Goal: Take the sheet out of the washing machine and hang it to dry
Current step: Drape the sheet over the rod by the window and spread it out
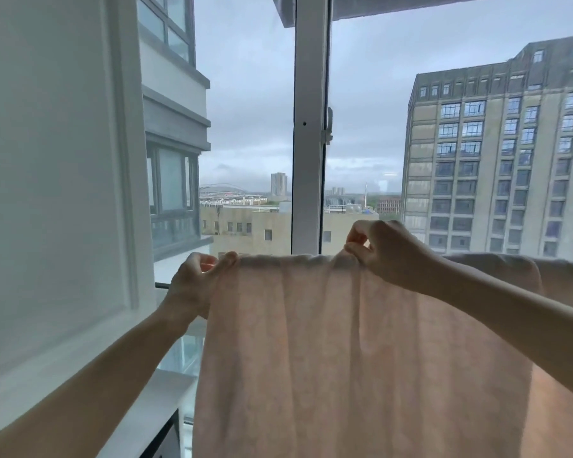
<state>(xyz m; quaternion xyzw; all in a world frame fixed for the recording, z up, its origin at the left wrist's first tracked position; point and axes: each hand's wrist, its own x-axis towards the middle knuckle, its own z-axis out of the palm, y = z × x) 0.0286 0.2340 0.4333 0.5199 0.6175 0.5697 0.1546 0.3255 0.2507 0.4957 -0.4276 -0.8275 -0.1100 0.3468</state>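
Sheet (361, 352) top edge pinched between both hands' fingers (227, 259)

A thin dark rail (162, 285) runs across in front of the window. The pale pink sheet (344, 358) hangs over it and drops straight down.

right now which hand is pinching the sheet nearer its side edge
The left hand: it pinches the sheet at its left top corner. The right hand pinches farther along the top edge.
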